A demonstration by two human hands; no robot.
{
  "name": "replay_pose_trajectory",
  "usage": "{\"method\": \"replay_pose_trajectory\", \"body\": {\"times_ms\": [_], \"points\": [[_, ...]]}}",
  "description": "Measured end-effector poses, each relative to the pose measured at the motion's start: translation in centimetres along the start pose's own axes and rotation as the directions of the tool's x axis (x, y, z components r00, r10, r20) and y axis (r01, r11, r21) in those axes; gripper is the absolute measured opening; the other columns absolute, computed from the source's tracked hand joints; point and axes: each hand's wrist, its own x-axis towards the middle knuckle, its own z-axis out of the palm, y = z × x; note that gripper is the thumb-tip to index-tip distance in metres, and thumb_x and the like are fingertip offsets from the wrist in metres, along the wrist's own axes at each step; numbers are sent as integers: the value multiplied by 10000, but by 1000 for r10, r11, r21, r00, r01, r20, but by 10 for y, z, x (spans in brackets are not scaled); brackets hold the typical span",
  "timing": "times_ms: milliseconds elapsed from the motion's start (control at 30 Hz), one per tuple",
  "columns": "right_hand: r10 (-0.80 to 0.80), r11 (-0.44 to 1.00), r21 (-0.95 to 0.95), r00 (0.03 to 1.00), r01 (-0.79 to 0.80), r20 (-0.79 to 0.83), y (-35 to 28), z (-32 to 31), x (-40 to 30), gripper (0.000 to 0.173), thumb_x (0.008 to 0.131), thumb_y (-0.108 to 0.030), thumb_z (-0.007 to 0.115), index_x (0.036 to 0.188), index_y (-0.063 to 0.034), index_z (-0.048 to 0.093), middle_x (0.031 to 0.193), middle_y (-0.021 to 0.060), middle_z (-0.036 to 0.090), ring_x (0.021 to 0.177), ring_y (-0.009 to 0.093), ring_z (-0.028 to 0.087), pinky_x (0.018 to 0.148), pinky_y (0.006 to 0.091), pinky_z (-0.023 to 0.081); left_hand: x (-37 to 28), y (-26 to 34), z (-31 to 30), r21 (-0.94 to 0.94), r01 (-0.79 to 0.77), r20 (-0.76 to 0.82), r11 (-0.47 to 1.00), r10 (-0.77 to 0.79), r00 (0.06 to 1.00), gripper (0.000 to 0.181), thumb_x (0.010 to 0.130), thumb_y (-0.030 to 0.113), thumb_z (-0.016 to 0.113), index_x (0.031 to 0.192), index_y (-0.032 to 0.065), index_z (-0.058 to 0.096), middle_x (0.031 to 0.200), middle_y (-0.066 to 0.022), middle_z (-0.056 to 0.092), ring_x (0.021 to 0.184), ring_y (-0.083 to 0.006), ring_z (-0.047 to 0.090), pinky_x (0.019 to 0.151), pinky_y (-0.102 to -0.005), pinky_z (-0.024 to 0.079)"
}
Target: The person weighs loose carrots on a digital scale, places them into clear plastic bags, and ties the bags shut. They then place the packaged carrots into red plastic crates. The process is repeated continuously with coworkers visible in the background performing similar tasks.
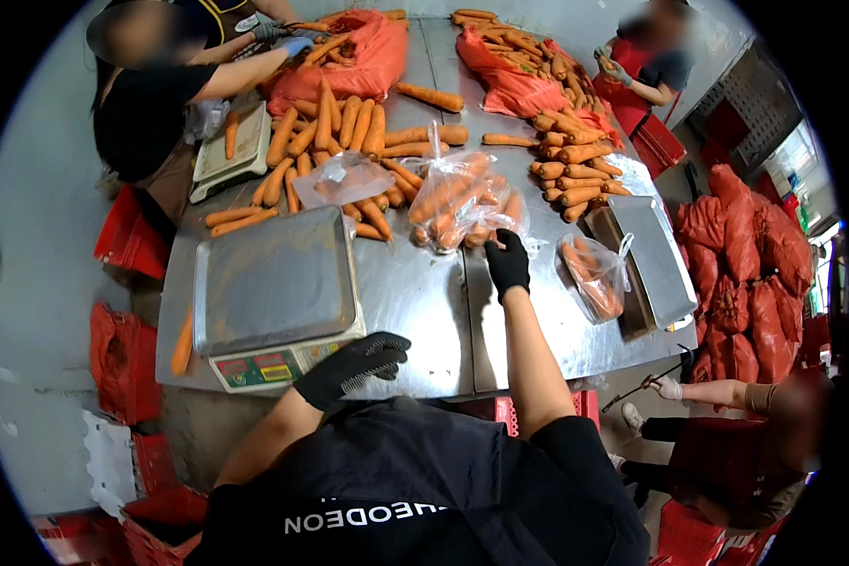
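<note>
My left hand (357, 364), in a black glove with a dotted palm, hovers by the front right corner of a digital scale (272, 283). It holds nothing and its fingers are a little apart. A bare metal pan tops this scale. Farther forward, my right hand (508, 260), also in a black glove, reaches the near edge of clear plastic bags of carrots (456, 201). Whether its fingers grip the plastic is hard to see. These bags lie together on the steel table (417, 311), one with its knotted top upright.
Loose carrots (347, 127) lie behind the bags, with a carrot pile (573, 166) to the right. Red mesh sacks (368, 64) spill carrots at the back. Another tied bag (591, 276) sits beside a second scale (651, 262). Co-workers stand at the far side; one person (722, 453) is at right.
</note>
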Motion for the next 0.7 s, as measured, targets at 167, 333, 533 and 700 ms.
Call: {"method": "replay_pose_trajectory", "body": {"times_ms": [167, 333, 533, 700], "points": [[111, 959, -273, 989, -81, 97, -27, 26, 74, 669, 734, -305, 675, 1309, -32, 468, 1211, 205, 572, 1114, 301, 569, 935, 375, 454, 61, 87, -42, 290, -167, -29, 942, 183, 983, 282, 929, 161, 564, 1163, 3, 566, 953, -31, 612, 805, -99, 556, 755, -247, 474], [134, 821, -569, 984, -45, 115, -33, 56, 66, 370, 801, -348, 581, 1131, -183, 608, 1080, 163, 584, 958, 336, 607, 816, 428, 495, 182, 131, -71, 885, -382, 57, 266, 753, 656, 616, 800, 291, 703, 1291, 23, 447, 1252, -171, 489, 1147, -295, 476, 976, -397, 386], [63, 847, -532, 992, 4, 107, -31, 46, 63, 252, 813, -274, 615, 1026, -140, 633, 998, 132, 622, 935, 312, 614, 799, 403, 483, 316, 135, -82, 852, -231, -82, 471, 554, 828, 680, 766, 318, 717, 1305, 22, 426, 1221, -183, 517, 1161, -304, 483, 980, -360, 385], [81, 962, -274, 965, -9, 250, -20, 12, 83, 266, 801, -252, 639, 1006, -83, 631, 987, 150, 653, 932, 328, 616, 804, 396, 486, 318, 131, -86, 166, -388, -137, 907, 411, 901, 188, 842, 96, 640, 1016, 38, 597, 902, -10, 597, 825, -100, 551, 742, -246, 456]]}}
